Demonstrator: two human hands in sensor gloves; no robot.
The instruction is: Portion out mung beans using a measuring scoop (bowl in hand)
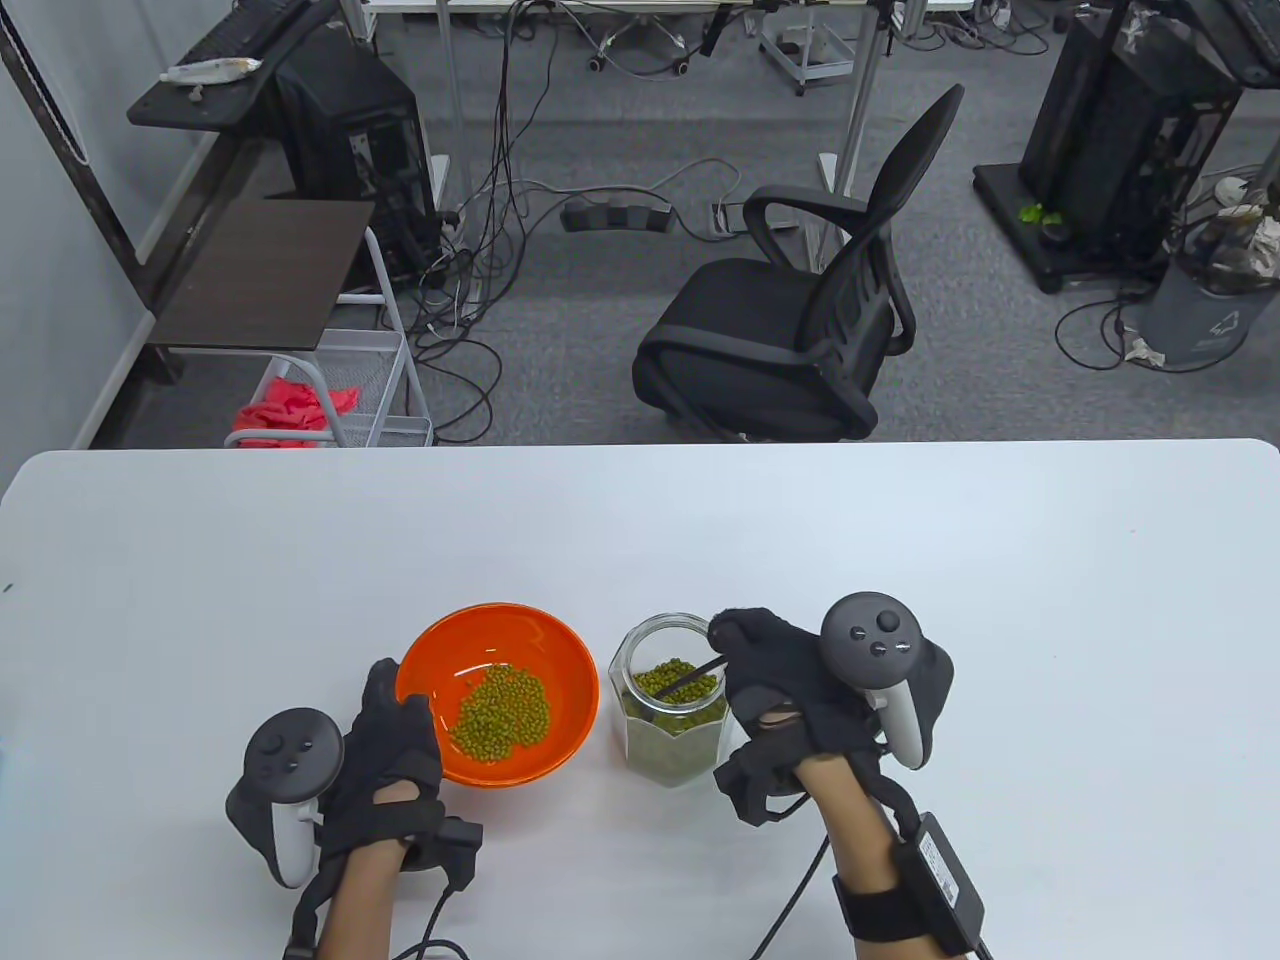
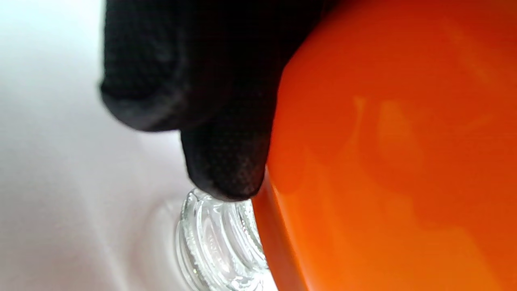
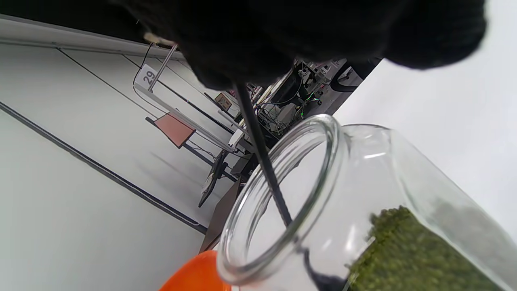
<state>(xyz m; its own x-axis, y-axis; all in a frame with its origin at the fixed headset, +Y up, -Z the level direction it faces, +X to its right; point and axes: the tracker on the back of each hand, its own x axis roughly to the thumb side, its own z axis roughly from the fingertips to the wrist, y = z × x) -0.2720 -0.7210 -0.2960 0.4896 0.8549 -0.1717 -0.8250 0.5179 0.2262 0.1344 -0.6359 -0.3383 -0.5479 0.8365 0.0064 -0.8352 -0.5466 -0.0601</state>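
My left hand (image 1: 385, 745) grips the bowl (image 1: 520, 640); my right hand (image 1: 790, 690) pinches the scoop (image 1: 693, 676) in the jar (image 1: 672, 745) alongside.

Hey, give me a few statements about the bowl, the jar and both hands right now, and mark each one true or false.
1. The orange bowl holds mung beans. True.
2. The left hand grips the glass jar. False: it holds the bowl's rim.
3. The right hand holds a thin black scoop handle reaching into the jar. True.
4. The jar has a lid on. False: its mouth is open.
5. The jar stands left of the bowl in the table view. False: right of it.
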